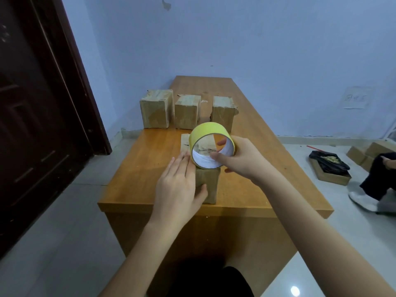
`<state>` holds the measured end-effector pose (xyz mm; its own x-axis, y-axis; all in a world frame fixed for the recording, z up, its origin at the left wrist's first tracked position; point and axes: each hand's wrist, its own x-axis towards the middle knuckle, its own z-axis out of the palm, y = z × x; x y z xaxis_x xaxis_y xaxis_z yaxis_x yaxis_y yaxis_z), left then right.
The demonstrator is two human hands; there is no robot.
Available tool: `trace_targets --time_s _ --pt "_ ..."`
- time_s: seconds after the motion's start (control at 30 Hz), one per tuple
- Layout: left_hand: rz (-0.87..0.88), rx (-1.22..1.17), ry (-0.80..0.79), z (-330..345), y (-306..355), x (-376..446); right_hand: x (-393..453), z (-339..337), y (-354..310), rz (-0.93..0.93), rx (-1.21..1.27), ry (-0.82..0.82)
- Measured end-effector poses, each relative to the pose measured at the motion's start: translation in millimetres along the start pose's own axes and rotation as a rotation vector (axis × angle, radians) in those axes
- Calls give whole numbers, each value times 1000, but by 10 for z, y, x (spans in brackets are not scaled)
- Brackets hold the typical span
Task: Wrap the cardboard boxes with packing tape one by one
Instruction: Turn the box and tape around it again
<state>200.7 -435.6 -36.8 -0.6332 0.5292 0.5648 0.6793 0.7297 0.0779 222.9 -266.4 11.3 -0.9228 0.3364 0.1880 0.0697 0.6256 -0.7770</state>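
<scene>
My left hand (179, 185) lies flat on the near cardboard box (206, 183), fingers straight along its top and left side, the thumb pressed against the front face. My right hand (242, 159) holds the roll of yellow tape (211, 133), thumb hooked inside the white core and fingers wrapped round the outside. The roll stands on edge on top of the box, its open hole facing me, so its axis runs from me toward the wall.

Both hands and the roll cover most of the box top; I see only a strip of it through the core and a sliver at the far left corner. I cannot make out whether a loose end of tape is already stuck down; it may be under my left fingers. The box runs lengthwise away from me, near the front edge of the counter (150, 168).

Farther back three more boxes (187, 113) stand in a row across the counter, slightly apart from one another, with ragged tape at their tops. A dark door (38, 114) is at the left. On the floor at the right lie a black bag (329, 161) on a flat carton and more cartons, and a seated person's leg (375, 181) is cut off by the frame edge.
</scene>
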Motion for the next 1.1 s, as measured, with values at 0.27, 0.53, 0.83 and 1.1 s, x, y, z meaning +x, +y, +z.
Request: trace_targets --time_s 0.27,0.53,0.83,1.1 --pt "3 7 -3 -31 8 30 -17 -179 54 145 430 -74" --pt "1 -1 7 -11 3 7 -91 50 137 161 404 28" --pt "37 25 1 -15 48 43 -126 -37 229 198 617 22" --pt "36 -20 7 3 -44 18 -161 -33 362 261 873 116"
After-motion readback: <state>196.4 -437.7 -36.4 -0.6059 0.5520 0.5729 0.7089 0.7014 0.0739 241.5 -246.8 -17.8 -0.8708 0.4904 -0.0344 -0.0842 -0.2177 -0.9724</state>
